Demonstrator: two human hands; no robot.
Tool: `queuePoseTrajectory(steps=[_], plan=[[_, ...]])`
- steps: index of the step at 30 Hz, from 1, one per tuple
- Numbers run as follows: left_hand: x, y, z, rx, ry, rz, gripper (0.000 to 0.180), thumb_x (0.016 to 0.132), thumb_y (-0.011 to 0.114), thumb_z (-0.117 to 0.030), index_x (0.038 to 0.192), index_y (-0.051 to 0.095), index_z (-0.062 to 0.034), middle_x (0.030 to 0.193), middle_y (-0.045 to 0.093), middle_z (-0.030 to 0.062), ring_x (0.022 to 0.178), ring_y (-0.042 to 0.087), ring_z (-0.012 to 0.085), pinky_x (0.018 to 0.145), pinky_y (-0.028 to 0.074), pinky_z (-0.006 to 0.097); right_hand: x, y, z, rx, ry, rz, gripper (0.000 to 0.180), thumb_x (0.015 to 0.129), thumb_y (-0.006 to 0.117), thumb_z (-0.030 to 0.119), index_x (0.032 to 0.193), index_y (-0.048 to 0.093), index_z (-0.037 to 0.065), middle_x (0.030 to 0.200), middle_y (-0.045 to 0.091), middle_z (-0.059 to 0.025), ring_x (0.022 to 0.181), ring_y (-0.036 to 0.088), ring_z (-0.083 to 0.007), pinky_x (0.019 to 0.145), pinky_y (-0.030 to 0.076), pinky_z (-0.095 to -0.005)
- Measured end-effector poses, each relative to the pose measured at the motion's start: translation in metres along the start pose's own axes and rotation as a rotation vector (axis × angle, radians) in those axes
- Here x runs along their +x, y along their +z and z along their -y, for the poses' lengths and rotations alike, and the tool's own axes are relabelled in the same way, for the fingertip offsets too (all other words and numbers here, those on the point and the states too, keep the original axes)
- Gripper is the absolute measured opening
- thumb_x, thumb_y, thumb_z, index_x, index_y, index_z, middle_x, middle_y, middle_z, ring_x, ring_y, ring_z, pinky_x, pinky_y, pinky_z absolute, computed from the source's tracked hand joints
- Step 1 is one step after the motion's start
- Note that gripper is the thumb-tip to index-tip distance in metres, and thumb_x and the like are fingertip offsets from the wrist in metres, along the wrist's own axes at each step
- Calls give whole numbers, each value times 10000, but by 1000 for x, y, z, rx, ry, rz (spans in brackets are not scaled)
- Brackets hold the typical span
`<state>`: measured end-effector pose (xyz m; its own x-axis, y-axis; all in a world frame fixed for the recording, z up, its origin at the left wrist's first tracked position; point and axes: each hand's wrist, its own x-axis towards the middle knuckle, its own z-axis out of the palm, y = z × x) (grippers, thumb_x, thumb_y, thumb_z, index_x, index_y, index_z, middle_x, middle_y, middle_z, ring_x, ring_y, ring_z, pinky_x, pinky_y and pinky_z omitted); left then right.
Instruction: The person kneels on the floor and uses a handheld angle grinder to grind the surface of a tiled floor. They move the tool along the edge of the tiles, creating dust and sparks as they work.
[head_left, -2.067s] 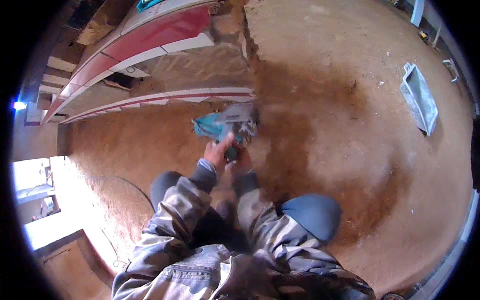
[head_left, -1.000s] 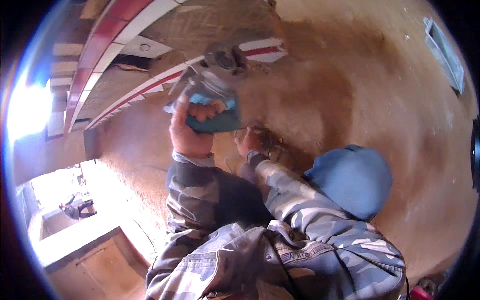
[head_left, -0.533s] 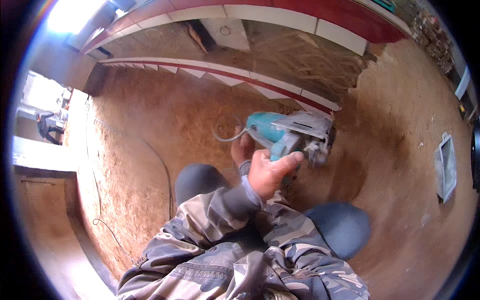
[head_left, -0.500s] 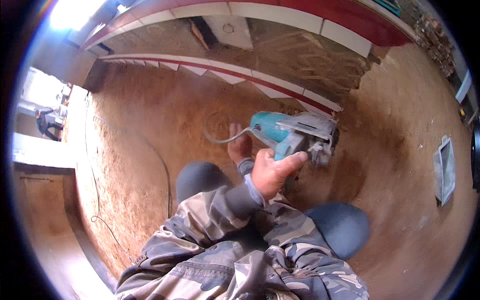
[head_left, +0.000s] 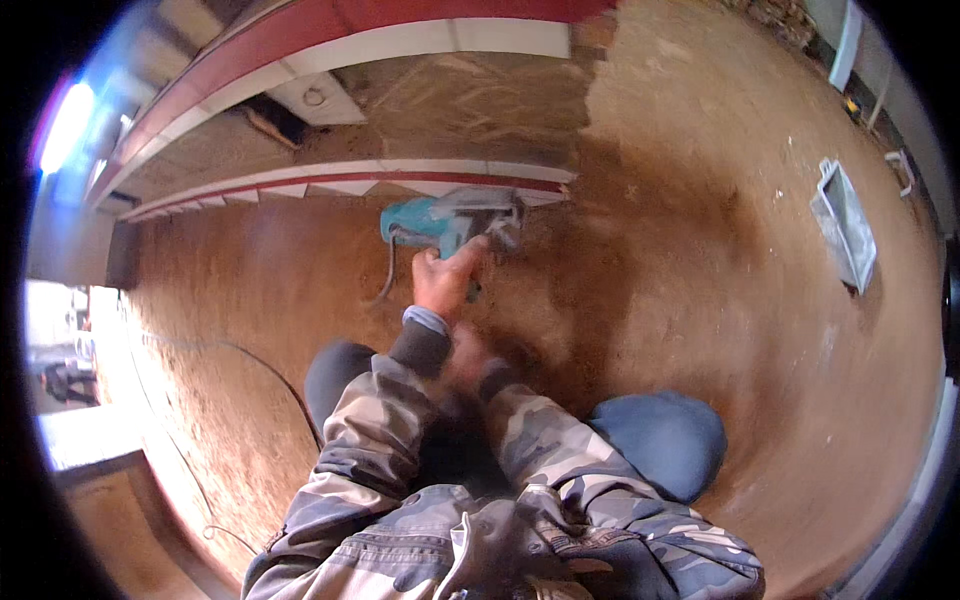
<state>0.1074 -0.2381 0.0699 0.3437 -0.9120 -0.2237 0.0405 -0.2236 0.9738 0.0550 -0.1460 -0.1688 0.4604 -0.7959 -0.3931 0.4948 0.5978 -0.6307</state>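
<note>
I kneel on a brown chipboard floor (head_left: 700, 260). My left hand (head_left: 445, 282) is stretched forward and grips the handle of a teal circular saw (head_left: 440, 218). The saw sits against the edge of a long white board with a red stripe (head_left: 330, 182). Its grey cord (head_left: 385, 285) trails down to the left across the floor. My right hand (head_left: 462, 358) is blurred, low beside my left wrist and close to my body; what its fingers do is unclear. Both sleeves are camouflage patterned.
A second, wider red and white board (head_left: 400, 35) lies farther back, with a rough panel (head_left: 480, 100) between the two. A white tray (head_left: 845, 225) lies at the right. A thin cable (head_left: 230, 350) runs over the floor at the left. My knees (head_left: 660, 440) are in dark trousers.
The view has swung round. The saw has gone from the air in front of me to the edge of the striped board. My right hand has dropped back toward my body.
</note>
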Motion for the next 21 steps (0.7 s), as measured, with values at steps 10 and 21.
queuePoseTrajectory(steps=[10,21], plan=[[12,39,57,42,-123,126,227,808,743,-224,730,639,-39,641,596,14,560,536,121,543,419,293,34,3,72,984,-263,-58,489,955,542,409,1339,487,111,1302,555,-63,1179,544,-242,1020,444,-398],[32,69,77,75,-138,110,208,797,751,-212,773,656,-29,673,618,34,584,556,144,563,434,312,55,-19,73,722,-120,-147,367,922,556,384,1191,558,135,1188,651,-75,1091,620,-275,883,519,-388]])
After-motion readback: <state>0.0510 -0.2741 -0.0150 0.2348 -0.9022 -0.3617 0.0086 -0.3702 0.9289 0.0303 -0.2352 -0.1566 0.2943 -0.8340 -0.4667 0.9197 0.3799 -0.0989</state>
